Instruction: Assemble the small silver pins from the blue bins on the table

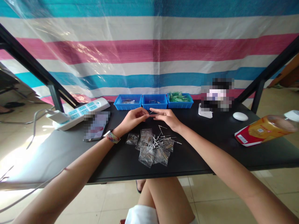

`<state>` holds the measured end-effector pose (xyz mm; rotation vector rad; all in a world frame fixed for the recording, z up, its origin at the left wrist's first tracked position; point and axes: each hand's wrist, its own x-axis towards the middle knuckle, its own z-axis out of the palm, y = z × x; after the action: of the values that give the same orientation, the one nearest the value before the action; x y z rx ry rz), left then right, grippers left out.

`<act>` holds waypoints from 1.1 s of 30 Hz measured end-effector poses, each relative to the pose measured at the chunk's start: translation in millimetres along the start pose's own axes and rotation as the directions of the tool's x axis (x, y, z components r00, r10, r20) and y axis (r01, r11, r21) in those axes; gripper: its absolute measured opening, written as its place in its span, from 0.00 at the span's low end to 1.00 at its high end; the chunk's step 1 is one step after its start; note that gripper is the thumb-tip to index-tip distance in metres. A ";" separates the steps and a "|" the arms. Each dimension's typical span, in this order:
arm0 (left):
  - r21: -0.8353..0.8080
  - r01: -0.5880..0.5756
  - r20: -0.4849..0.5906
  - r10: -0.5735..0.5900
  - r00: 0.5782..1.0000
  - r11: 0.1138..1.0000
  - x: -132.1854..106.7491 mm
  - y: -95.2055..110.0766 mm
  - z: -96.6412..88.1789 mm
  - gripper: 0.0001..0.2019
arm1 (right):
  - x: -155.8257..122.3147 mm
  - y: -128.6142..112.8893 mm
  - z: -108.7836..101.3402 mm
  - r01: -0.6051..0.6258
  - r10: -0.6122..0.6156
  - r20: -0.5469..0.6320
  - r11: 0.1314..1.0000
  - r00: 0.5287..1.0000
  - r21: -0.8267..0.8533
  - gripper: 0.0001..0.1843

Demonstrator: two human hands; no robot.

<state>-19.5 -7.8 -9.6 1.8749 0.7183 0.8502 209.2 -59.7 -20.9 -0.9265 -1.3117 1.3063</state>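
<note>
My left hand and my right hand meet above the black table, fingertips almost touching. Between the fingertips sits a small thin metal pin; both hands pinch at it. A beaded bracelet is on my left wrist. Below the hands lies a heap of small clear plastic bags with brown parts inside, and several loose silver pins are scattered beside them.
Three blue trays stand at the table's far edge; the right one holds green items. A white power strip and a phone lie at left. At right are a white stand, a white mouse and a lying bottle.
</note>
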 end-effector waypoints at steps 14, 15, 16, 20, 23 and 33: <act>0.103 -0.038 -0.172 0.056 0.984 0.994 -0.7 5.0 -3.9 0.20 | -7.5 -9.9 4.8 0.030 -0.037 0.075 0.995 0.997 0.092 0.27; 0.101 -0.030 -0.170 0.047 0.984 0.994 -1.0 6.3 -3.6 0.22 | -7.3 -9.5 4.4 0.038 -0.043 0.052 0.996 0.998 0.080 0.25; 0.100 -0.026 -0.164 0.042 0.985 0.995 -1.2 7.1 -3.2 0.23 | -6.8 -8.5 4.1 0.049 -0.051 0.024 0.997 0.998 0.064 0.23; 0.101 -0.037 -0.105 0.048 0.993 0.994 -0.3 5.9 -1.5 0.25 | -2.5 -1.6 2.8 0.073 -0.073 -0.066 0.997 0.995 -0.007 0.21; 0.116 -0.046 -0.067 0.054 0.996 0.992 0.7 1.9 -1.4 0.25 | -0.3 1.4 2.0 0.081 -0.083 -0.067 0.996 0.994 -0.037 0.25; 0.115 -0.075 -0.070 0.083 0.994 0.991 -1.8 4.5 -1.3 0.18 | 0.7 6.3 3.1 0.101 -0.126 -0.137 0.979 0.983 -0.177 0.29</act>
<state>-21.0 -10.3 -5.5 1.9912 0.7559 0.9519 205.3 -58.8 -26.7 -1.0298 -1.3539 1.0304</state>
